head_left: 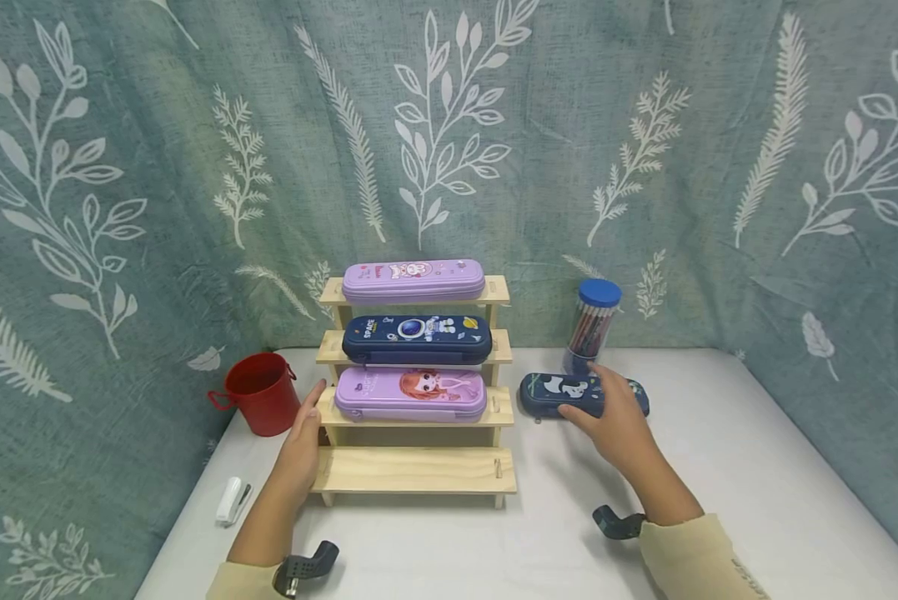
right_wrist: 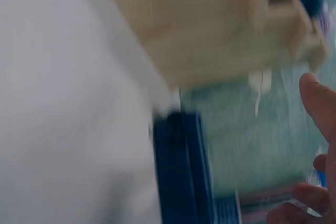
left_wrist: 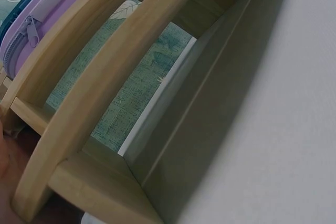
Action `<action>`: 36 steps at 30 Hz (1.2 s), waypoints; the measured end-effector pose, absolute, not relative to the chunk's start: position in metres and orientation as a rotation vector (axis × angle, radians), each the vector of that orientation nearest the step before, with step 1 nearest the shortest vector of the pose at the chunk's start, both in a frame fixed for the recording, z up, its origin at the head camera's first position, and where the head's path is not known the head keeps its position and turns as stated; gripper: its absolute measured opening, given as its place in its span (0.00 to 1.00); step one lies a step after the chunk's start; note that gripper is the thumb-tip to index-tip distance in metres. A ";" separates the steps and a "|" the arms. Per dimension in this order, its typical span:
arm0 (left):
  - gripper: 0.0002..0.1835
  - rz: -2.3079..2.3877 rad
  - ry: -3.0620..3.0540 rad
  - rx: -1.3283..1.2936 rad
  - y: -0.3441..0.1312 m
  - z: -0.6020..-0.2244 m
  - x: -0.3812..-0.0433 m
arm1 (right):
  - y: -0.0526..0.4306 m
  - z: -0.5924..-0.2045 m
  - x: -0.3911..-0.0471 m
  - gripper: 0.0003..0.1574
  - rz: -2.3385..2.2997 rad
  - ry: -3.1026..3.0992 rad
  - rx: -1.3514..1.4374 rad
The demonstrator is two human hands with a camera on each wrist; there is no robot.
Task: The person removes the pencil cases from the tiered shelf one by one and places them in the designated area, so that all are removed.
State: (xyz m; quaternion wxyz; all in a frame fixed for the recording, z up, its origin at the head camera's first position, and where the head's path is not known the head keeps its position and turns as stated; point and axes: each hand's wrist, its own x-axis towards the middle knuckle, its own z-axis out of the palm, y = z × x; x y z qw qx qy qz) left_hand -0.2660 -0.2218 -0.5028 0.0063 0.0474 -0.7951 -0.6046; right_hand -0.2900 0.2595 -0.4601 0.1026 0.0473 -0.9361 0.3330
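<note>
A stepped wooden rack stands on the table with three pencil cases on its upper steps: a lilac case on top, a navy space case below it, and a lilac case with a girl under that. My left hand rests against the rack's left side, fingers extended. A dark blue pencil case with a white animal picture lies on the table right of the rack. Over it hovers my right hand, thumb and fingers spread; the right wrist view shows a gap between hand and case.
Left of the rack stands a red cup with side handles. A white stapler lies nearer the front. Behind the dark blue case is a clear tube of pencils with a blue lid. Patterned green cloth hangs around the white table.
</note>
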 end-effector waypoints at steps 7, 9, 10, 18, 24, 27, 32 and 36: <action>0.28 -1.923 -2.462 0.107 -0.223 -0.504 -0.267 | 0.197 -0.456 -0.272 0.46 1.035 -2.690 0.375; 0.28 -1.933 -2.455 0.096 -0.224 -0.504 -0.267 | 0.183 -0.453 -0.267 0.39 1.054 -2.634 0.457; 0.28 -1.933 -2.455 0.095 -0.224 -0.504 -0.267 | 0.177 -0.452 -0.265 0.38 1.070 -2.609 0.487; 0.27 -1.928 -2.462 0.159 -0.224 -0.505 -0.267 | 0.140 -0.439 -0.257 0.44 1.066 -2.581 0.498; 0.27 -1.941 -2.445 0.149 -0.223 -0.506 -0.269 | 0.120 -0.436 -0.258 0.50 1.065 -2.610 0.470; 0.27 -1.939 -2.449 0.153 -0.223 -0.505 -0.268 | 0.110 -0.435 -0.261 0.52 1.023 -2.641 0.443; 0.28 -1.940 -2.453 0.128 -0.223 -0.505 -0.268 | 0.097 -0.430 -0.263 0.56 0.966 -2.675 0.361; 0.28 -1.941 -2.443 0.099 -0.223 -0.505 -0.269 | 0.089 -0.426 -0.262 0.59 0.952 -2.709 0.307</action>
